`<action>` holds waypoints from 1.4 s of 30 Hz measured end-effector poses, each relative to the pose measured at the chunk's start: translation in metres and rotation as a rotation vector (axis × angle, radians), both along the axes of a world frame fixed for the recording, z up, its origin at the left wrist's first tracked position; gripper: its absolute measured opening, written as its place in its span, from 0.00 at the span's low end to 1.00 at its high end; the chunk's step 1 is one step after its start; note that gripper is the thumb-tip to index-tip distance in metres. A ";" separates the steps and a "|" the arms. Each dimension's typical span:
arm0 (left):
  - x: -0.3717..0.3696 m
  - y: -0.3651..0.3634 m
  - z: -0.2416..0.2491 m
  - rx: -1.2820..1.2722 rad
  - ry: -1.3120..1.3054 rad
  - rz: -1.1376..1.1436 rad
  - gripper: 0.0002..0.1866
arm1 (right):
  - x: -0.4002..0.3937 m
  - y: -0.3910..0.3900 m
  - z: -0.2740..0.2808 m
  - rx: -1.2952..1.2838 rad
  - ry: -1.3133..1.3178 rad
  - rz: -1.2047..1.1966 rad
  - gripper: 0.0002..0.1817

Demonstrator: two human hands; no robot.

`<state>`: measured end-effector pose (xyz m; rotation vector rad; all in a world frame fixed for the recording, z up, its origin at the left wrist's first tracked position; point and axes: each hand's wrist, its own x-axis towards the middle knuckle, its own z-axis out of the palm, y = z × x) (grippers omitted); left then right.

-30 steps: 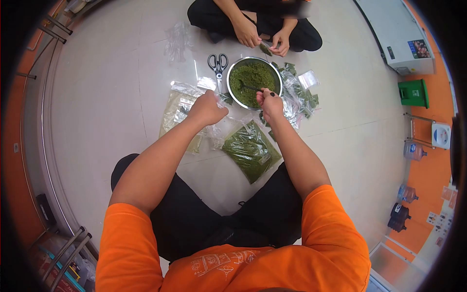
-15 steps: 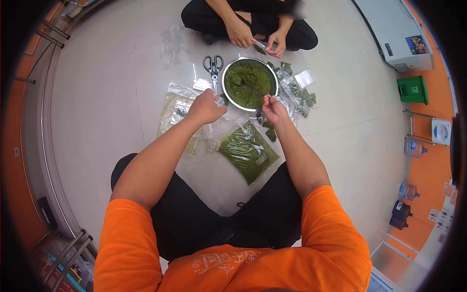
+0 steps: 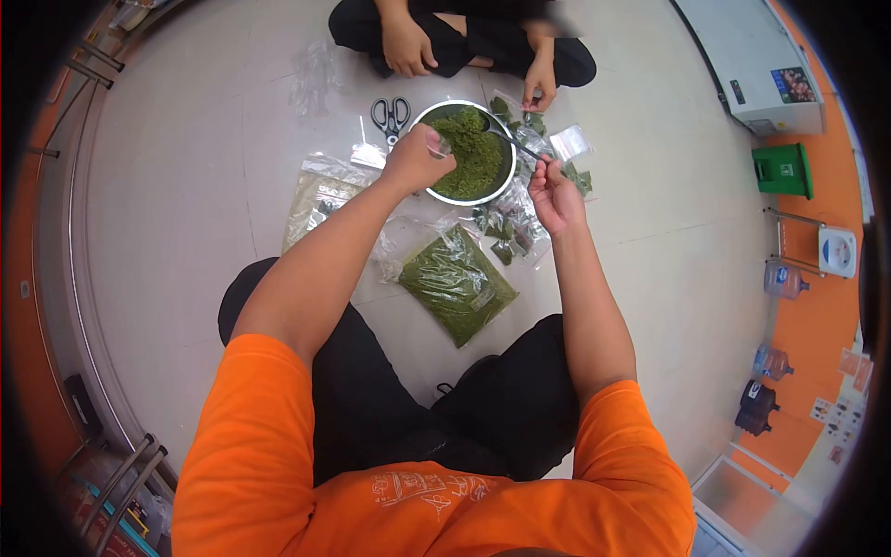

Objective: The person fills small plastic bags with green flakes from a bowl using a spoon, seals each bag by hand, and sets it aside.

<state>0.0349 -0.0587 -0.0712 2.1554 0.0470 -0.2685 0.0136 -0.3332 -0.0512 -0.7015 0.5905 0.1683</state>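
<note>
The left hand holds a clear bag between pinched fingers at the rim of a bowl of green paste on the floor. The right hand's fingers pinch a spoon, its head over the paste.

Count of things, approx. where noted. 2 ppl: the wearer plus 1 other person opposite. 4 hands total: wearer's left hand and right hand, plus the other person's 2 hands. 1 metal bowl, 1 spoon, 1 pr. scissors. 2 lg. bags: 1 green-filled bag, 1 pale-filled bag. Several sm. leaf packets, overlapping, exact no. unclear. Crumpled clear bags, no. also unclear. 1 clear plastic piece in L hand. At R side: 1 green bin, 1 white freezer, 3 lg. water jugs, 1 stool.
</note>
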 end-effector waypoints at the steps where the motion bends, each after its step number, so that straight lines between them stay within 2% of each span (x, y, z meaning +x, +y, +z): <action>1: 0.002 -0.006 -0.001 0.005 -0.026 -0.009 0.29 | -0.004 -0.003 0.004 -0.025 -0.020 0.013 0.16; 8: 0.016 -0.035 -0.008 0.025 -0.125 -0.094 0.31 | -0.023 -0.012 0.023 -0.277 -0.093 0.063 0.17; 12: 0.020 -0.041 -0.005 0.033 -0.040 -0.159 0.36 | -0.027 -0.011 0.027 -0.426 -0.158 0.084 0.18; 16: 0.018 -0.047 -0.004 0.036 -0.076 -0.147 0.32 | -0.031 -0.004 0.034 -0.764 -0.296 0.145 0.16; 19: 0.017 -0.048 -0.011 0.059 -0.228 -0.108 0.32 | -0.037 0.004 0.048 -0.985 -0.448 0.249 0.14; 24: 0.017 -0.048 -0.001 -0.069 -0.187 -0.039 0.30 | -0.049 0.017 0.055 -1.137 -0.589 0.301 0.10; 27: 0.019 -0.049 -0.002 -0.102 -0.224 -0.004 0.30 | -0.051 0.022 0.058 -1.194 -0.656 0.280 0.10; 33: 0.019 -0.046 -0.002 -0.171 -0.190 0.003 0.29 | -0.051 0.027 0.064 -1.143 -0.617 0.280 0.11; 36: 0.020 -0.045 -0.008 -0.181 -0.197 0.020 0.29 | -0.047 0.022 0.058 -1.111 -0.629 0.192 0.14; 39: 0.019 -0.038 -0.009 -0.188 -0.193 0.026 0.28 | -0.033 0.018 0.048 -1.043 -0.494 0.056 0.15; 40: 0.017 -0.036 -0.007 -0.187 -0.188 0.025 0.28 | -0.029 0.015 0.043 -1.050 -0.414 0.105 0.16; 42: 0.016 -0.026 0.000 -0.202 -0.146 -0.018 0.29 | -0.026 0.011 0.019 -0.871 -0.281 0.168 0.17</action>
